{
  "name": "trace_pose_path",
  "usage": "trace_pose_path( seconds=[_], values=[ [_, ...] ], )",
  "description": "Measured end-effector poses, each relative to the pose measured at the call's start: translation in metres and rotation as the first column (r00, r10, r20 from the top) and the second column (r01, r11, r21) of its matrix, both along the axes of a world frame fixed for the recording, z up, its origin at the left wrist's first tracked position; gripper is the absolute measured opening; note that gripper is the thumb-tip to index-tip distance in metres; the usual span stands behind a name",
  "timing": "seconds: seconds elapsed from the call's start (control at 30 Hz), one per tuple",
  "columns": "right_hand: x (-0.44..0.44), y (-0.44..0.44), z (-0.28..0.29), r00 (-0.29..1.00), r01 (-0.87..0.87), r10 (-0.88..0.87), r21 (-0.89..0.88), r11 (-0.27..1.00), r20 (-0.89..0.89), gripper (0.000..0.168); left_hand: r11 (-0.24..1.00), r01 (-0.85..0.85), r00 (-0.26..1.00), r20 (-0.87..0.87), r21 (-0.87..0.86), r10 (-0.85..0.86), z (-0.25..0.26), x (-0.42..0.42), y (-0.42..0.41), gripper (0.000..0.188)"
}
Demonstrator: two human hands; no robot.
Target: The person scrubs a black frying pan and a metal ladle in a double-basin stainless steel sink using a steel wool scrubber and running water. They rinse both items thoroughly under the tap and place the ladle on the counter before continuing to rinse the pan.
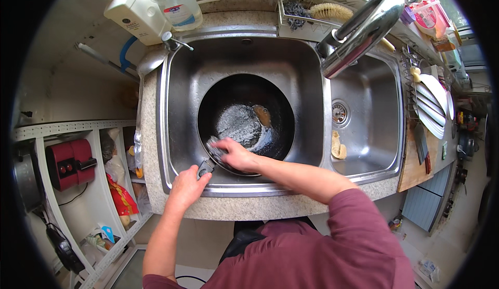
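A dark wok (249,90) lies in the large basin of a stainless steel sink (308,133), with foamy suds and a brownish patch inside it. My left hand (191,185) grips the wok's handle (206,168) near the basin's front left corner. In my right hand (236,154) is a steel wool scourer (214,146), pressed on the wok's near left inner wall. The chrome faucet (362,31) arches over the right side; no water stream shows from it. A pale yellow sponge-like piece (337,146) rests in the small right basin, close to its drain (339,112).
Two pump bottles (136,16) (177,4) stand behind the sink at the left. A ladle (152,63) lies along the left counter edge. A wire basket (308,20) holds a brush and another scourer. Right of the sink are racked plates (430,105) and a cleaver (421,144) on a wooden board.
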State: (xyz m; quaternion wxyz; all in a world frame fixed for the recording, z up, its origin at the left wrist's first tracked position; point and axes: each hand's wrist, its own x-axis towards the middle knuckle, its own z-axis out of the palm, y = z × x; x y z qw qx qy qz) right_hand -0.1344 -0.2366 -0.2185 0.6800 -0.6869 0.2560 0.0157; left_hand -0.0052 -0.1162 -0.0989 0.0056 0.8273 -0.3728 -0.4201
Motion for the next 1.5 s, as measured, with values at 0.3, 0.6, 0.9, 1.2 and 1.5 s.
trace_pose_path(
  seconds=[0.3, 0.6, 0.9, 1.2, 1.5],
  values=[
    [-0.050, -0.104, -0.044, 0.910, -0.239, -0.254, -0.917, 0.321, -0.326, 0.025, 0.999, 0.033, 0.999, 0.001, 0.034, -0.033, 0.013, -0.009, 0.000, 0.044],
    [-0.010, -0.004, -0.028, 0.997, 0.008, 0.045, -0.630, 0.776, 0.069, 0.044, 0.996, 0.063, 0.997, 0.040, 0.064, -0.065, 0.017, -0.017, -0.004, 0.046],
    [-0.053, -0.043, -0.045, 0.855, -0.259, -0.174, -0.693, 0.673, -0.489, 0.024, 0.993, 0.111, 0.990, 0.082, 0.028, -0.113, 0.012, -0.017, 0.002, 0.043],
    [-0.044, -0.072, -0.055, 0.893, -0.166, -0.275, -0.828, 0.536, -0.357, 0.029, 0.995, 0.084, 0.989, 0.118, 0.058, -0.090, 0.017, -0.023, -0.003, 0.044],
    [0.021, -0.051, -0.039, 0.993, 0.027, 0.087, -0.865, 0.501, 0.081, 0.027, 0.990, 0.103, 0.984, 0.135, 0.095, -0.116, 0.020, -0.023, -0.004, 0.042]
  ],
)
